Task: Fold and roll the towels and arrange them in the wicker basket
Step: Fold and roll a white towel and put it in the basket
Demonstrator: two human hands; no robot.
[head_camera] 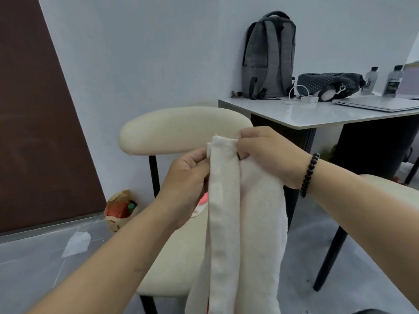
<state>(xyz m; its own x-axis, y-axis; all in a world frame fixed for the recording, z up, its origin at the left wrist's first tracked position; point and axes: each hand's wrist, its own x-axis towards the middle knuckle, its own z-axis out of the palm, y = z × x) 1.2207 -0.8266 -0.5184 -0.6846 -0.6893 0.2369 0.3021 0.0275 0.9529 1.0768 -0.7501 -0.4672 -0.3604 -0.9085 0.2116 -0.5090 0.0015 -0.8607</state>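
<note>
A white towel (240, 223) hangs down in front of me, folded lengthwise into a long strip, its lower end running out of the frame. My left hand (188, 175) pinches the towel's top left edge. My right hand (267, 155), with a dark bead bracelet on its wrist, pinches the top right corner beside it. Both hands hold the top edge together in the air above a chair seat. No wicker basket is in view.
A cream padded chair (181, 130) with black legs stands right behind the towel. At the right, a grey table (301, 114) carries a backpack (269, 57), a dotted pouch, two bottles and a laptop (376, 104). A paper bag (120, 209) and a scrap of paper lie on the floor.
</note>
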